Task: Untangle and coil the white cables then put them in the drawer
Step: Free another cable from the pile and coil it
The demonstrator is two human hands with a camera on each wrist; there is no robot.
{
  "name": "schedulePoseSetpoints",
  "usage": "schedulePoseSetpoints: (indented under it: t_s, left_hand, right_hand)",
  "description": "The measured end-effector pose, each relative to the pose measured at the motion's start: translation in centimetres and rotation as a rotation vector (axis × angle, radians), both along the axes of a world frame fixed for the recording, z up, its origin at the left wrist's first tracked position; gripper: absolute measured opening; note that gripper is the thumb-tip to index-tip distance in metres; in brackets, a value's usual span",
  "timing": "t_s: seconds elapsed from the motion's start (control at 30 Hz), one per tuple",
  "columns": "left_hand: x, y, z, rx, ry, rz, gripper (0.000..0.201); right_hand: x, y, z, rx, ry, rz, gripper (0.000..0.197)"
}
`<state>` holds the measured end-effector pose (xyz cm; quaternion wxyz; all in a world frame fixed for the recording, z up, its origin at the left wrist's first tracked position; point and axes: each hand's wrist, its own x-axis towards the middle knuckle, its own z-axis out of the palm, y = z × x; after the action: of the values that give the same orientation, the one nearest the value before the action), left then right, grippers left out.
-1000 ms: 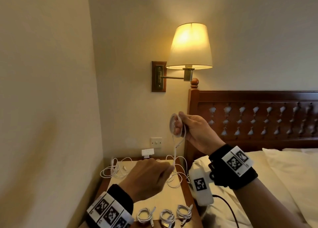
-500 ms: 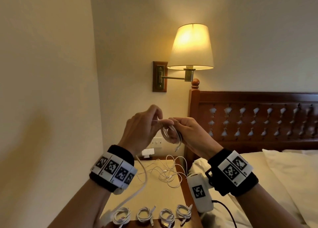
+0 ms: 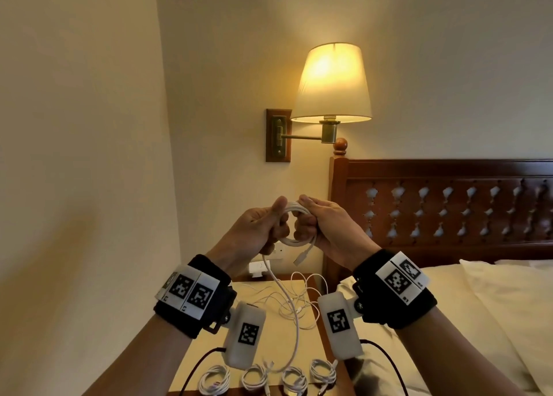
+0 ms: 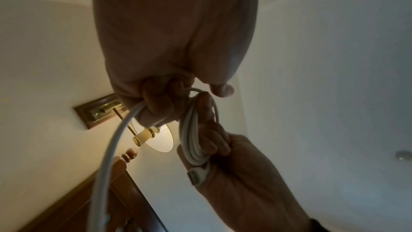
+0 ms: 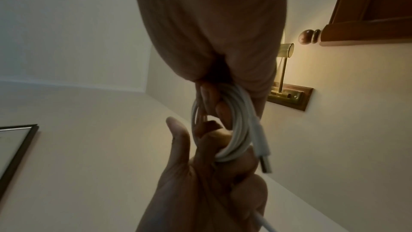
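Closest to the person, four small neat coils of white cable point(image 3: 214, 379) lie in a row on the pale tabletop point(image 3: 206, 344), well below the fingers. They look done and are probably waiting to go in the drawer, which no view shows.

A bit farther, a loose messy pile of thin white cables point(image 3: 294, 301) lies on the tabletop, under the hands. It has not been sorted yet.

Up in the air, both hands meet on a round ring of thick white cable point(image 3: 296, 225). The right hand point(image 3: 326, 231) has its fingers point(image 5: 209, 94) curled tight through the ring, likely so the loops stay together. The left hand point(image 3: 257, 231) pinches the other side of the ring with thumb and curled fingers point(image 4: 156, 94), and the long loose tail point(image 3: 291, 312) hangs from them down to the tabletop, so it can feed the next loop. A silver plug end point(image 3: 299, 259) dangles just under the right fingers.

Beyond the fingers, a lit cream lamp on a brass arm point(image 3: 330, 84) hangs on the wall beside a dark wooden headboard point(image 3: 449, 213).

Black-and-white square codes sit on the wristbands point(image 3: 191, 289). I can't see any words to read; things are too small.
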<state>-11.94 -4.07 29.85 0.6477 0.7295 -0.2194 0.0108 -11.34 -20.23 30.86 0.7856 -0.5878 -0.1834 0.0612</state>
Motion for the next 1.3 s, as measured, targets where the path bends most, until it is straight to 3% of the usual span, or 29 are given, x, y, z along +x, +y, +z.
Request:
schedulePoseSetpoints:
  t_s: [0.1,0.23,0.4,0.53,0.63,0.7,0.8,0.9,1.17,1.3]
  left_hand:
    - [-0.2,-0.3,0.0,0.043,-0.017,0.013,0.049]
    - [0.0,-1.3,-0.5,0.072,-0.138,0.173,0.043]
    - [0.6,-1.5,-1.4,0.114,-0.239,0.331,0.049]
    - [1.1,-1.0,-2.1,0.117,-0.254,0.39,0.049]
    - [1.5,-0.9,-2.9,0.171,-0.314,0.446,0.049]
    - [1.8,-1.0,-3.5,0.218,-0.361,0.475,0.047]
    - [2.2,-1.2,-4.0,0.221,-0.347,0.471,0.046]
    - [2.4,-1.5,-3.8,0.203,-0.325,0.473,0.046]
    - [2.1,-1.6,-3.3,0.213,-0.346,0.497,0.047]
    - [2.1,-1.8,-2.8,0.114,-0.204,0.421,0.051]
  right_hand:
    - [0.3,0.3,-0.2,0.046,0.026,0.003,0.025]
    - [0.4,0.8,-0.3,0.007,-0.031,-0.046,0.026]
    - [0.3,0.9,-1.4,-0.417,-0.263,-0.322,0.031]
    - [0.0,-0.6,-2.3,-0.621,-0.253,-0.347,0.017]
    - [-0.1,-1.1,-2.3,-0.712,-0.204,-0.421,0.02]
    - [0.0,-1.1,-1.9,-0.598,-0.111,-0.44,0.021]
    - [-0.4,-0.6,-1.0,-0.253,0.065,-0.335,0.019]
    - [-1.0,0.2,-1.1,-0.094,0.076,-0.289,0.015]
    - [-1.2,1.0,-2.4,-0.373,-0.296,-0.543,0.008]
    - [-0.5,1.0,-2.9,-0.543,-0.409,-0.575,0.011]
